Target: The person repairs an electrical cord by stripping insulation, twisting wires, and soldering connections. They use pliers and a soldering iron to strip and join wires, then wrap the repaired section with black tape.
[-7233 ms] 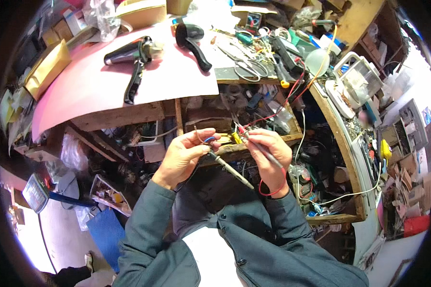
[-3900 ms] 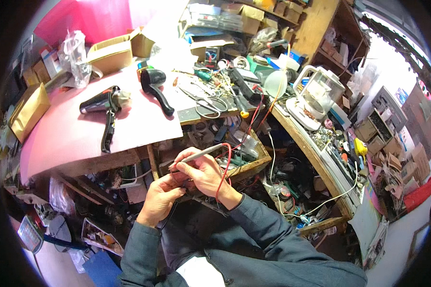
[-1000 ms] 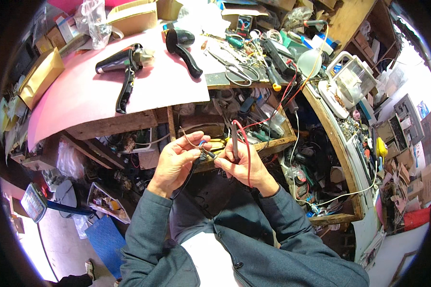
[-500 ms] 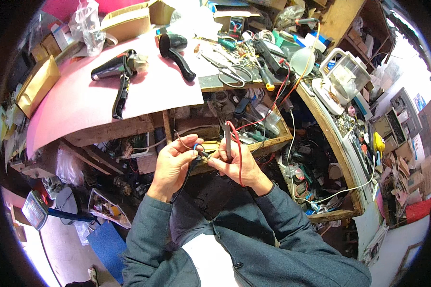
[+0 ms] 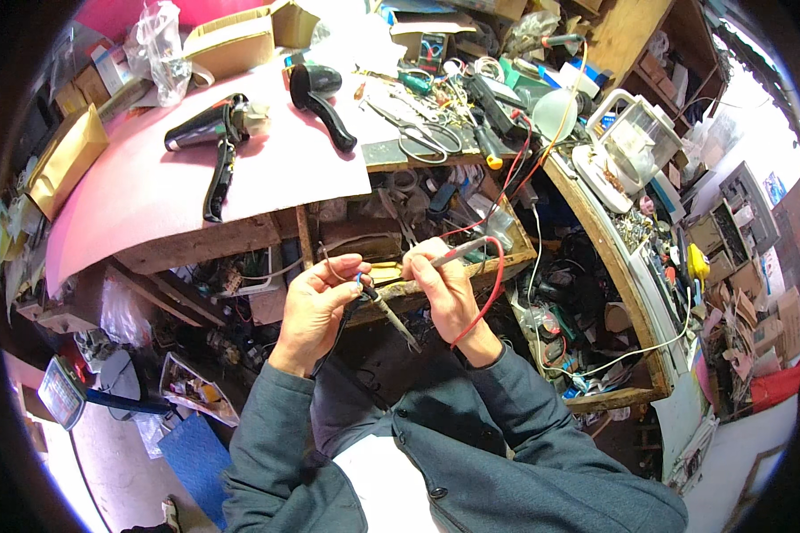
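My left hand [image 5: 316,315] pinches thin brown and blue wires [image 5: 359,281] near a dark connection, from which a pale, rod-shaped part [image 5: 393,322] hangs down to the right. A dark cord runs down behind that hand. My right hand [image 5: 446,304] is a little to the right, closed on a grey pen-like test probe [image 5: 455,252]. The probe's red lead [image 5: 500,280] loops down beside my right wrist. My two hands are apart, above my lap and in front of an open wooden drawer [image 5: 523,238] full of tools and small parts.
Two black hair-dryer-like devices [image 5: 327,120] [image 5: 206,131] lie on a pink sheet [image 5: 142,204]. Scissors [image 5: 422,142], tangled leads and a screwdriver crowd the bench behind. A clear-jug appliance [image 5: 631,147] stands at the right, beside heaped boxes [image 5: 756,329] and parts.
My right hand has moved slightly up and away from my left; the probe has tipped from upright to slanting. The pale rod below my left hand now shows along its length.
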{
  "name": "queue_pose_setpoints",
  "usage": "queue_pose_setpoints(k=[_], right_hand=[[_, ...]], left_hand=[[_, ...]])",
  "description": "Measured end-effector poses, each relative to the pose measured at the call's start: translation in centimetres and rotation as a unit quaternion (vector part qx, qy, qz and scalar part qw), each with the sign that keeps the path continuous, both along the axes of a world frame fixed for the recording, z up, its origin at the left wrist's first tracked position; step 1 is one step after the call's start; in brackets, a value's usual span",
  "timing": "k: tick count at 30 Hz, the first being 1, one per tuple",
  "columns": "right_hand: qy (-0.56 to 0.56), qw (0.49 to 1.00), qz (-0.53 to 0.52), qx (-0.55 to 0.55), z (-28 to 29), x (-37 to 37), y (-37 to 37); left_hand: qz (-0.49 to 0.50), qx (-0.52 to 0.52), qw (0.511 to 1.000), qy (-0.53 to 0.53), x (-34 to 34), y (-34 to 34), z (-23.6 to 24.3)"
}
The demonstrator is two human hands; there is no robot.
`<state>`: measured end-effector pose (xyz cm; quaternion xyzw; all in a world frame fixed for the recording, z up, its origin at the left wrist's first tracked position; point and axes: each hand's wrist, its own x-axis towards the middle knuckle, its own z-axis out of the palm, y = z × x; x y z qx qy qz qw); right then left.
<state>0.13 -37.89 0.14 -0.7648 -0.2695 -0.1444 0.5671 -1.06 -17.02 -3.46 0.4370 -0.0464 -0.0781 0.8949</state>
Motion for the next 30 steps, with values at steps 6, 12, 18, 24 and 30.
queue_pose_setpoints(k=[6,12,18,24,30], right_hand=[[0.219,0.952,0.088,0.194,0.5,-2.1,1.6],[0.231,0.934,0.091,0.258,-1.4,-2.0,2.0],[0.303,0.889,0.105,0.327,-2.5,-1.6,1.9],[0.371,0.846,0.102,0.368,-3.3,-1.5,2.4],[0.397,0.830,0.112,0.376,-3.0,-1.5,1.9]], left_hand=[[0.000,-0.010,1.000,0.002,-0.1,0.0,0.2],[0.005,-0.025,1.000,0.018,0.0,0.1,0.1],[-0.005,-0.027,0.999,0.018,0.1,0.4,-0.1],[0.006,-0.038,0.999,0.023,-0.2,1.0,-0.4],[-0.001,-0.040,0.999,0.022,0.1,0.5,-0.4]])
